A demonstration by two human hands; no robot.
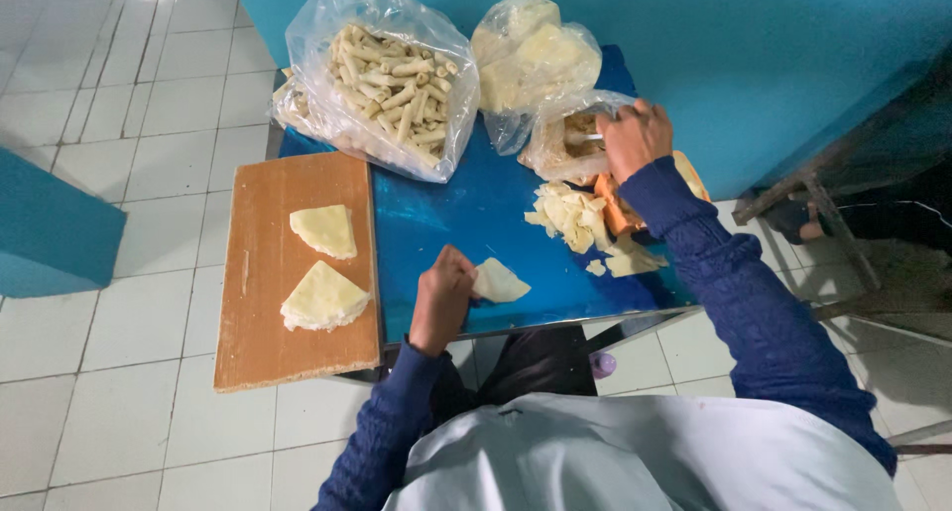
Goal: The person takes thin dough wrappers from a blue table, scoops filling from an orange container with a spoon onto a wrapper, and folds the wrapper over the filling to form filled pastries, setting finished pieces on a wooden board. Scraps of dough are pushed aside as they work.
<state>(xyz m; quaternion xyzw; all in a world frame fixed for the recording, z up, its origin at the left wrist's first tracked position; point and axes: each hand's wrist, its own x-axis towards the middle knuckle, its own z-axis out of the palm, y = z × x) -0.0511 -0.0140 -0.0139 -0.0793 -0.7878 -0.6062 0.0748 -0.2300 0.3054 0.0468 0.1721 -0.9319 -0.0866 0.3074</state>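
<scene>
My left hand (pixel 442 298) rests on the blue table (pixel 456 214) and pinches a pale, wedge-shaped pastry sheet (pixel 499 282) that lies flat beside it. My right hand (pixel 635 137) reaches to the far right and grips a thin white utensil handle (pixel 585 137) that pokes into a clear bag of filling (pixel 558 144). A heap of pale sheet pieces (pixel 572 216) lies just below that hand, next to an orange container (pixel 615 204).
A wooden board (pixel 258 313) at the left carries two stacks of wedge-shaped sheets (pixel 323 230) (pixel 323 298). A large clear bag of rolled pastries (pixel 389 80) and a bag of pale sheets (pixel 534 55) sit at the back. Teal wall behind, white tiled floor around.
</scene>
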